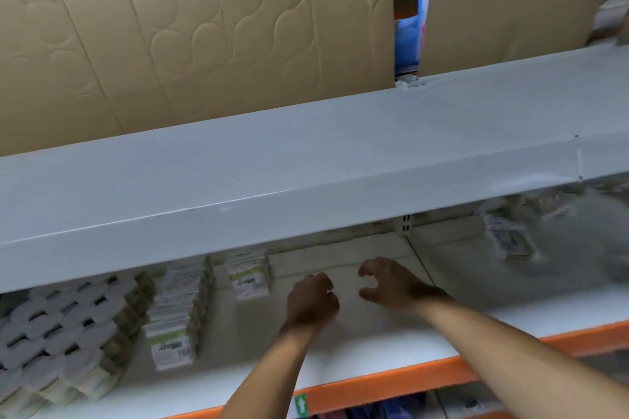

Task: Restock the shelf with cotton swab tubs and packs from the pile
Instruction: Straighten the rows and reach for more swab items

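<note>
Both my hands reach into the lower shelf (pixel 374 364). My left hand (pixel 311 299) has its fingers curled and holds nothing. My right hand (pixel 388 281) hovers over bare shelf with fingers loosely curled apart, empty. Left of my hands stands a row of flat cotton swab packs (pixel 173 313), with a short second row (pixel 248 275) behind it. Round cotton swab tubs (pixel 58 326) with grey lids are stacked at the far left. A blurred pile of packs (pixel 510 238) lies at the back right of the shelf.
A grey upper shelf board (pixel 306 173) overhangs the lower shelf and hides its back. Tan cardboard sheets (pixel 190 31) lean above it. The lower shelf has an orange front edge (pixel 391 381). Blue bottles (pixel 413 27) show through a gap between the cardboard sheets.
</note>
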`<state>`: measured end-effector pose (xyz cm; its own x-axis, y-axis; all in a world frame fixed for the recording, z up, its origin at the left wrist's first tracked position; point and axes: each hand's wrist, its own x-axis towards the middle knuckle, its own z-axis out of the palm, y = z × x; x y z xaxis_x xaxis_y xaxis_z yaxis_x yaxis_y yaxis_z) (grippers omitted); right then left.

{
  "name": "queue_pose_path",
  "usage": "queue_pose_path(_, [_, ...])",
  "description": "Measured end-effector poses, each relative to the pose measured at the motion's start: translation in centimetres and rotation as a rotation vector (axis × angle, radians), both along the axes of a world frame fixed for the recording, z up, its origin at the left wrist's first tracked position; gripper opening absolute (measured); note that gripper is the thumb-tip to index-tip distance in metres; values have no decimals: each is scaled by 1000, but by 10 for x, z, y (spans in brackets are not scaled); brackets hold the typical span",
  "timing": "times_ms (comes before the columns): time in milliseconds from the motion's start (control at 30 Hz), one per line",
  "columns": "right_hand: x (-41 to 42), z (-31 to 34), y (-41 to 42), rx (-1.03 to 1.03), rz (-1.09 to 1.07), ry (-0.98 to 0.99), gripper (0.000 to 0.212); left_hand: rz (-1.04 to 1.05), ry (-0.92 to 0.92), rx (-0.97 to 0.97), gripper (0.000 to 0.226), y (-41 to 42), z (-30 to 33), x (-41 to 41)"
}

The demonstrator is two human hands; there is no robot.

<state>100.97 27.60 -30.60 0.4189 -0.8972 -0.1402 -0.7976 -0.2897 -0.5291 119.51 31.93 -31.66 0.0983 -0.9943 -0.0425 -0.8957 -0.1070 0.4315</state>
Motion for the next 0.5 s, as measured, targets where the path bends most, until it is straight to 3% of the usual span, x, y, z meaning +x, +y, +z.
queue_pose_path(500, [-175, 18, 8, 63, -167, 185, 48, -199, -64, 67, 24, -37, 16, -168])
